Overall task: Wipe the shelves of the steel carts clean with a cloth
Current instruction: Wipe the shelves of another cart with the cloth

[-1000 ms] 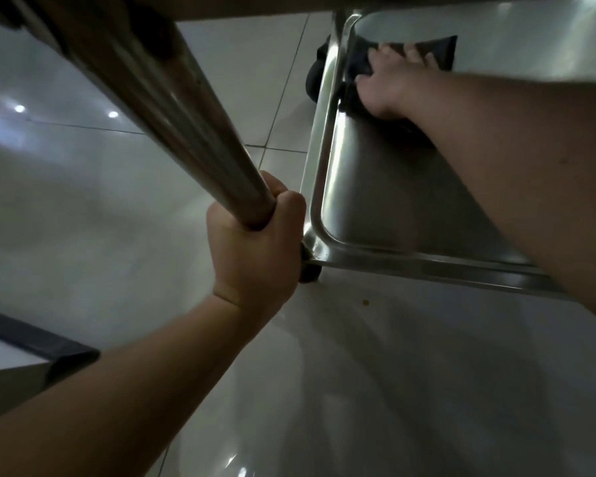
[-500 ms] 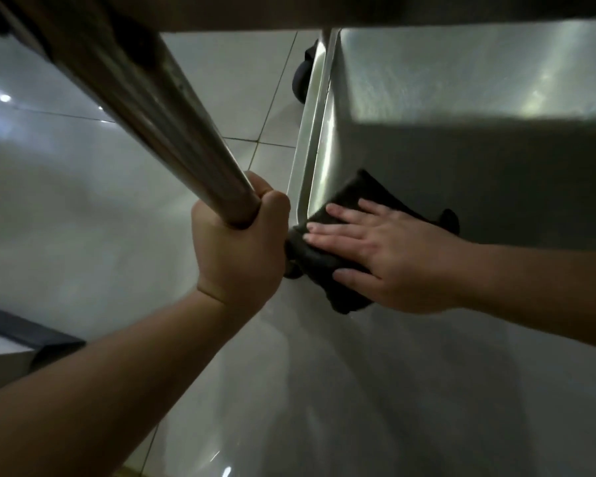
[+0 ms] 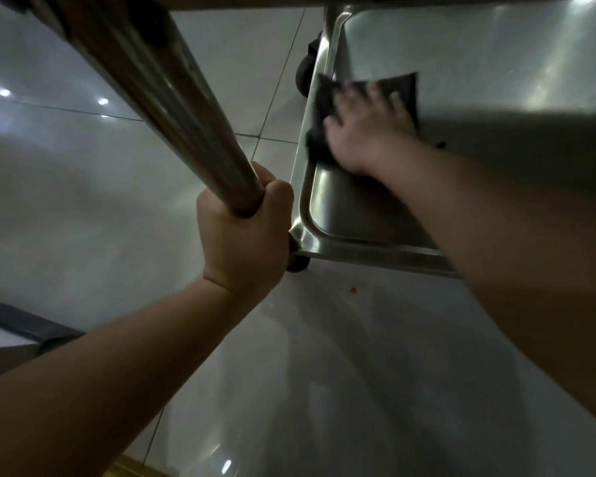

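2 bare hands work at a steel cart's bottom shelf [image 3: 338, 208].

Left hand [image 3: 245, 232] is fisted tight around an upright steel post [image 3: 172, 98]. Right hand [image 3: 365, 132], blurred, lies flat with fingers spread on a dark cloth [image 3: 327, 98], pressing it against the shelf's left rim. 1 black caster [image 3: 298, 261] shows below, on grey floor tiles [image 3: 83, 201].

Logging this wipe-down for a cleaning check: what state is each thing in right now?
left hand: fist closed around the cart post
cart post: upright, gripped at its lower end
right hand: flat, pressing the cloth, motion-blurred
dark cloth: spread on the shelf by the left rim
bottom shelf: bare steel, partly shadowed
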The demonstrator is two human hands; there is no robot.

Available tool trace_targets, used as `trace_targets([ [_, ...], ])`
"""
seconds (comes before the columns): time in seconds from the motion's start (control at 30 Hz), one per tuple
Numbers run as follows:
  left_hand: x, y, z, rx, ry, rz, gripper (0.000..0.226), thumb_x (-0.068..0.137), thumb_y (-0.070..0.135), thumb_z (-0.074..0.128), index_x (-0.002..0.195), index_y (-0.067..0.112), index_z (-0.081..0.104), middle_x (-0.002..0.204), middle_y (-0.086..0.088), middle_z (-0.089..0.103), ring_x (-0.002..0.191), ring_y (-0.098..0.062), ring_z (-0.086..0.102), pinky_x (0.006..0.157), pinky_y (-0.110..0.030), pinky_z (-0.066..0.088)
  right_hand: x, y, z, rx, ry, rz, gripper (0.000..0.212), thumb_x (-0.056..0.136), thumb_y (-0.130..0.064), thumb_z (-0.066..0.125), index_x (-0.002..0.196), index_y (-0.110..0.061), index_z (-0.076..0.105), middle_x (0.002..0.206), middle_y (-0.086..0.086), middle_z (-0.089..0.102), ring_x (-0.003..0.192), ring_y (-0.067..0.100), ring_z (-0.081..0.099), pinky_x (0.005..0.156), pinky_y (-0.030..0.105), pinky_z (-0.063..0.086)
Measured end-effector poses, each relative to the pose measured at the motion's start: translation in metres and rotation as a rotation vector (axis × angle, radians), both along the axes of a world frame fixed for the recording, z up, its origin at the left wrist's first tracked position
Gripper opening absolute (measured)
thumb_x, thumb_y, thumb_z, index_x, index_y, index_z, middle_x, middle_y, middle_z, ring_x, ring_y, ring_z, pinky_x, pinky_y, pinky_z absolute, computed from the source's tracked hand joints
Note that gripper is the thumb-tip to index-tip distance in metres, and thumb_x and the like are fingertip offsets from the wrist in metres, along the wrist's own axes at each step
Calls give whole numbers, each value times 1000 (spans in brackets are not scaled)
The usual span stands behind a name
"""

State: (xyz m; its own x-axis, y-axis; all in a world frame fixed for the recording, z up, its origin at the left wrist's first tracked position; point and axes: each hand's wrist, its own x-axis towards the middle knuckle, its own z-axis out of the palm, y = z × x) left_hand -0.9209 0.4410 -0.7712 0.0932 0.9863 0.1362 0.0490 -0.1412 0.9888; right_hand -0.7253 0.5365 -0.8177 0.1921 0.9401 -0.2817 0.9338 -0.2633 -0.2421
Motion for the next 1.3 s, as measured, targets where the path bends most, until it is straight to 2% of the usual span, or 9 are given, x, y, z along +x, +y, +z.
trace_targets([
  [0.2, -3, -1, 1, 20, 21, 3, 26, 81, 17, 60, 59, 31, 60, 57, 6, 53, 55, -28, 48, 57, -40, 43, -61, -77, 6, 52, 173, 336, 63, 104, -51, 17, 165, -38, 11, 172, -18, -1, 158, 11, -10, 127, 45, -8],
  [0.43, 1, -5, 8, -8, 21, 20, 23, 78, 18, 60, 60, 32, 60, 56, 7, 53, 55, -18, 52, 56, -33, 49, 3, -140, 6, 81, 65, 336, 66, 100, -57, 17, 164, -39, 14, 171, -19, 5, 158, 7, -2, 128, 40, -4],
  [0.6, 0, -6, 8, -63, 20, 55, 20, 77, 15, 61, 63, 30, 58, 58, 6, 55, 57, -16, 55, 61, -32, 53, 114, -194, 1, 139, -63, 66, 78, 93, -60, 13, 162, -28, 32, 170, -8, 23, 158, 19, 19, 126, 46, 13],
  [0.73, 7, -5, 9, -53, 53, 139, 18, 73, 17, 60, 60, 30, 60, 54, 5, 56, 55, -20, 57, 65, -39, 53, 203, -214, -3, 51, -109, -372, 77, 96, -61, 11, 164, -27, 21, 173, -5, 14, 159, 25, 10, 127, 54, 10],
  [0.83, 11, -5, 8, -51, 79, 192, 4, 71, 22, 60, 68, 24, 59, 53, 4, 58, 56, -19, 61, 66, -38, 55, 188, -201, -3, 30, -75, -603, 74, 97, -55, 13, 164, -25, 17, 173, -3, 10, 159, 28, 5, 126, 57, 7],
  [0.9, 11, -5, 7, -46, 109, 205, 4, 72, 25, 60, 72, 21, 59, 55, 4, 60, 59, -18, 64, 66, -32, 57, 145, -191, -1, 61, -51, -506, 71, 100, -52, 17, 164, -23, 20, 173, -2, 11, 159, 29, 7, 126, 55, 7],
  [1.07, 10, -7, 10, -88, 209, 258, 14, 68, 37, 59, 75, 25, 62, 63, 4, 68, 67, -14, 71, 63, -20, 56, 34, -174, 3, 81, 35, 57, 65, 104, -54, 19, 165, -31, 14, 173, -11, 3, 160, 19, -2, 127, 47, -2],
  [1.2, 7, -12, 11, -131, 347, 267, 25, 71, 44, 59, 84, 25, 67, 77, 8, 75, 74, -3, 72, 69, -23, 52, 39, -171, 3, 70, 68, 197, 65, 104, -56, 17, 165, -34, 8, 173, -14, -2, 159, 14, -8, 128, 46, -5],
  [1.3, 1, -15, 4, -241, 480, 288, 36, 76, 55, 65, 96, 25, 69, 85, 8, 73, 83, -4, 71, 62, -18, 48, 67, -190, 1, 86, 49, 237, 68, 102, -59, 14, 165, -36, 8, 172, -16, -1, 159, 12, -7, 128, 45, -4],
])
